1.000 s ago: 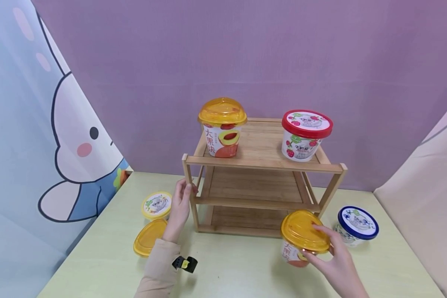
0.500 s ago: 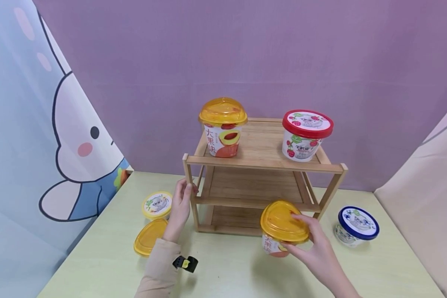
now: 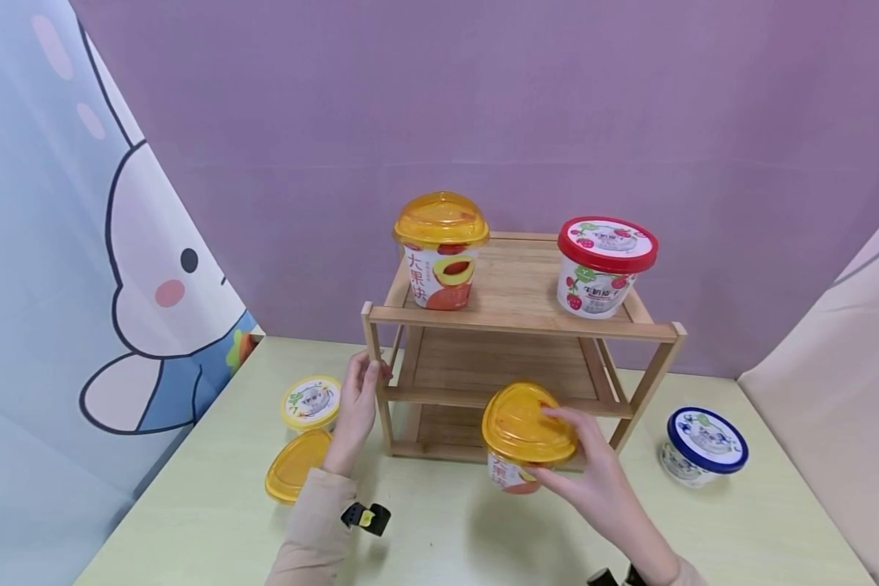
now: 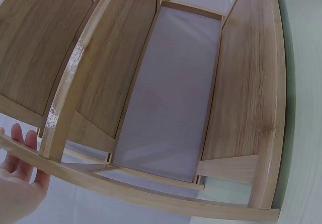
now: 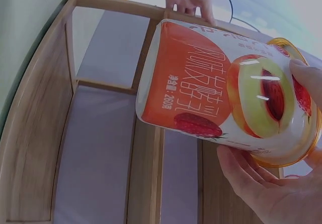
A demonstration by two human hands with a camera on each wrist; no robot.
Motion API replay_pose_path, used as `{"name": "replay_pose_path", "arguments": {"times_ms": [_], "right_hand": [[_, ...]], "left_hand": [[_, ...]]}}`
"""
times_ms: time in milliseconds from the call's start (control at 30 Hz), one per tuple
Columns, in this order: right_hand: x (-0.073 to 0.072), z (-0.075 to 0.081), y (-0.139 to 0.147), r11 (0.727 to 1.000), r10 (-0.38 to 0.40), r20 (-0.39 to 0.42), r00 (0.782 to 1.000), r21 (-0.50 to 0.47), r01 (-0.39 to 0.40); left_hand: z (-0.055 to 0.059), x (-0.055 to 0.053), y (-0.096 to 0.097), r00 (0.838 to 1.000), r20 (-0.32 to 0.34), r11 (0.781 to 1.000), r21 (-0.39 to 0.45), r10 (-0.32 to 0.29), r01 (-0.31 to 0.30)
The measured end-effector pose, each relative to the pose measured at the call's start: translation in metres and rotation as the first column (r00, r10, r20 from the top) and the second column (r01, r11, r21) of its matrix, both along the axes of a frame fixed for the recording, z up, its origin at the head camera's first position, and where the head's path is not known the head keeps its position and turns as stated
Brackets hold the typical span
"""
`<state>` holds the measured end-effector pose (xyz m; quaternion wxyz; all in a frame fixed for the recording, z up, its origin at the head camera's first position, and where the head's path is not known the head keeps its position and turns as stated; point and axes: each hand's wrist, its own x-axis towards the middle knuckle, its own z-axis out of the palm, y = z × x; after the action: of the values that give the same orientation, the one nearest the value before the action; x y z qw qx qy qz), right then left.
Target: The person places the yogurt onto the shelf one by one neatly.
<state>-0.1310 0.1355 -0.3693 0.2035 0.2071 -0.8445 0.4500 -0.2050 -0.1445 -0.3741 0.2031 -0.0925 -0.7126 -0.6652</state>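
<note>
My right hand point(image 3: 593, 476) grips a white yogurt cup point(image 3: 510, 474) by its domed yellow lid, upright above the table in front of the rack. In the right wrist view, fingers and thumb hold that cup point(image 5: 201, 88) near the lid; its side shows a cut peach. My left hand point(image 3: 357, 399) holds the left front post of a three-tier wooden rack point(image 3: 516, 328). Its fingers curl behind the post in the left wrist view. On the top tier stand a second yellow-lidded cup point(image 3: 443, 273) at left and a red-lidded tub point(image 3: 599, 285) at right.
Left of the rack on the pale green table point(image 3: 212, 496) are a yellow-rimmed tub point(image 3: 312, 403) and another yellow domed lid point(image 3: 296, 465), whose cup is hidden. A blue-lidded tub point(image 3: 703, 443) stands to the right. Behind rises a purple backdrop point(image 3: 498, 106).
My right hand has carried the yellow-lidded yogurt cup leftward and slightly up, in front of the lower tiers. The left hand stays on the rack's post.
</note>
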Motion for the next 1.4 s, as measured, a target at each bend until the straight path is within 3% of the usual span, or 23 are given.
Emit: {"name": "replay_pose_path", "arguments": {"times_ms": [233, 400, 933, 1200, 1400], "right_hand": [[-0.006, 0.004, -0.011, 0.999, -0.003, -0.041, 0.999, 0.050, 0.005], [-0.012, 0.009, -0.018, 0.998, 0.053, -0.082, 0.995, 0.027, -0.051], [-0.028, 0.029, -0.044, 0.989, 0.148, 0.003, 0.989, -0.019, -0.148], [-0.040, 0.034, -0.057, 0.981, 0.186, 0.028, 0.982, -0.068, -0.184], [-0.047, 0.036, -0.065, 0.983, 0.160, 0.103, 0.982, -0.107, -0.149]], "left_hand": [[-0.001, 0.000, -0.001, 1.000, 0.007, 1.000, -0.013, 0.006, -0.006], [-0.001, 0.000, 0.000, 1.000, 0.012, 1.000, -0.001, 0.005, -0.005], [0.001, 0.001, 0.000, 1.000, 0.024, 1.000, 0.006, 0.007, -0.008], [-0.016, -0.011, -0.006, 1.000, 0.006, 1.000, 0.004, 0.008, -0.008], [-0.023, -0.015, -0.007, 1.000, -0.011, 1.000, -0.012, 0.019, -0.019]]}}
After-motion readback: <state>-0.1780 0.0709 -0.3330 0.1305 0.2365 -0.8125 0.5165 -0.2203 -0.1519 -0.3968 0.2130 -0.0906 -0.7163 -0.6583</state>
